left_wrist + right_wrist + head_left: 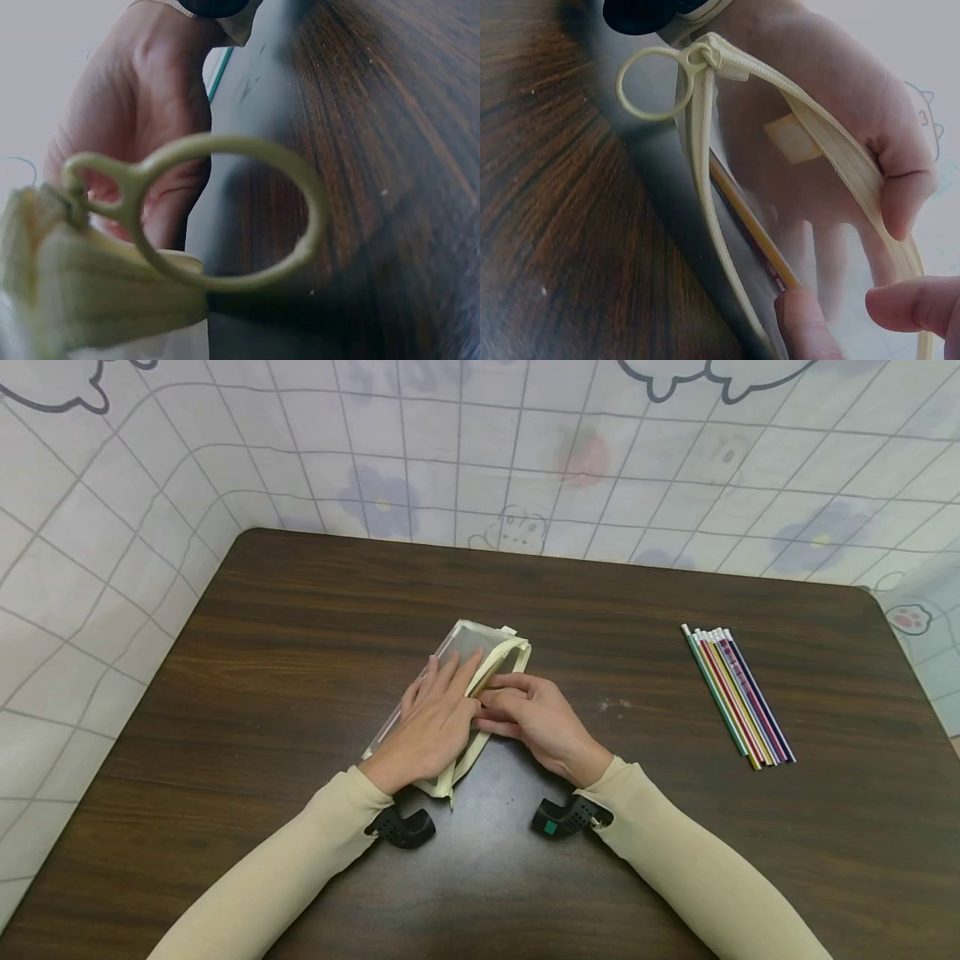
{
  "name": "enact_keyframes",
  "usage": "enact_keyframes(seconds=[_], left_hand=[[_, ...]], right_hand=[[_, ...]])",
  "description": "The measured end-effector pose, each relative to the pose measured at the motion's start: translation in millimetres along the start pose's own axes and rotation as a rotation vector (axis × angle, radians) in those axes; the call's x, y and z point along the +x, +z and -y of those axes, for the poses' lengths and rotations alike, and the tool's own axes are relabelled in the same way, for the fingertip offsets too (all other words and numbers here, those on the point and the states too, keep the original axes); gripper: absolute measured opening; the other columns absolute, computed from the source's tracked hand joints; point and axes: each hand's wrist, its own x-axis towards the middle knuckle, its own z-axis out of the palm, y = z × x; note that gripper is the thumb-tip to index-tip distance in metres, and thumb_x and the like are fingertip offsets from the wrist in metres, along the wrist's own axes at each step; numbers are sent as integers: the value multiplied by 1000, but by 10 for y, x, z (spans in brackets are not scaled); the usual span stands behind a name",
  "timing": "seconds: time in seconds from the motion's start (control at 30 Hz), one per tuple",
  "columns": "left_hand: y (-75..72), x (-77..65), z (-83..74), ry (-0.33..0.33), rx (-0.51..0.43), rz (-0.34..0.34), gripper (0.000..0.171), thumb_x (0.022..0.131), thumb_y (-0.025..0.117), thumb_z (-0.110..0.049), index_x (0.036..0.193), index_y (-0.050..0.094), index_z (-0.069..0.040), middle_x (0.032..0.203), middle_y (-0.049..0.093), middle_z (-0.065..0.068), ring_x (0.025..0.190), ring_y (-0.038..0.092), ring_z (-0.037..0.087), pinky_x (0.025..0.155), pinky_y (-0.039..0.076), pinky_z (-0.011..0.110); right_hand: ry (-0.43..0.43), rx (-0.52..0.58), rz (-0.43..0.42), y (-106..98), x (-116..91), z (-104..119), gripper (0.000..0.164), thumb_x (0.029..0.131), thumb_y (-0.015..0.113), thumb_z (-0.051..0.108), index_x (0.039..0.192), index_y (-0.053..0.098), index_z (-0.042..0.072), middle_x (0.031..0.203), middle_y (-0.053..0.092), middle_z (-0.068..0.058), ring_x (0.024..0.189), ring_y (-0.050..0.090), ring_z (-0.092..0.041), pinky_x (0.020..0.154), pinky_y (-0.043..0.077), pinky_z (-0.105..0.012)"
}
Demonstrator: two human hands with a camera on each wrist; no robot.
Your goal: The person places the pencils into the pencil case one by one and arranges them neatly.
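A translucent pencil case (471, 637) with cream zipper edges lies slanted on the table, its zipper open. My left hand (427, 727) rests over its top. In the right wrist view, the left thumb (904, 202) curls over the zipper edge, while the fingers show through the clear wall. My right hand (543, 722) reaches into the opening with bent fingers. There it holds a yellow pencil (750, 221), whose far end the fingers hide; a dark red strip runs along the pencil. A ring-shaped zipper pull (319, 202) hangs at the case's near end.
To the right, a row of several coloured pencils (738, 697) lies side by side on the dark wooden table (315, 610). A patterned white cloth (495, 460) stands behind the table and along its left side.
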Motion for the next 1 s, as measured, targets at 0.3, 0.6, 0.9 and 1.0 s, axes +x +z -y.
enact_keyframes(seconds=[0.3, 0.6, 0.9, 1.0], left_hand=[[-34, -11, 13, 27, 31, -11, 61, 107, 18, -33, 168, 14, -31, 177, 12, 5, 164, -3, 35, 129, 7, 61], [-20, 3, 19, 7, 19, -6, 61, 108, 22, -35, 168, 11, -31, 177, 9, 9, 165, -2, 34, 130, 4, 60], [-9, 9, 20, -8, -8, -5, 62, 107, 24, -35, 168, 11, -33, 177, 8, 8, 165, -3, 35, 130, 3, 58], [-7, 7, 17, -9, -10, -7, 63, 106, 24, -35, 167, 11, -33, 177, 8, 8, 165, -3, 34, 130, 3, 59]], right_hand=[[-44, -40, -13, -24, -35, 71, 46, 102, 50, 2, 146, 47, -8, 142, 59, -31, 109, 75, -16, 98, 59, -33], [-75, -52, -38, -70, -77, 164, 42, 101, 51, 2, 142, 51, -8, 137, 62, -30, 108, 75, -17, 98, 59, -33], [-104, -58, -78, -189, -141, 291, 41, 103, 56, 9, 141, 53, -6, 126, 71, -19, 105, 77, -14, 96, 59, -31], [-120, -60, -87, -257, -173, 326, 43, 103, 57, 11, 142, 51, -7, 123, 73, -15, 104, 77, -14, 95, 60, -30]])
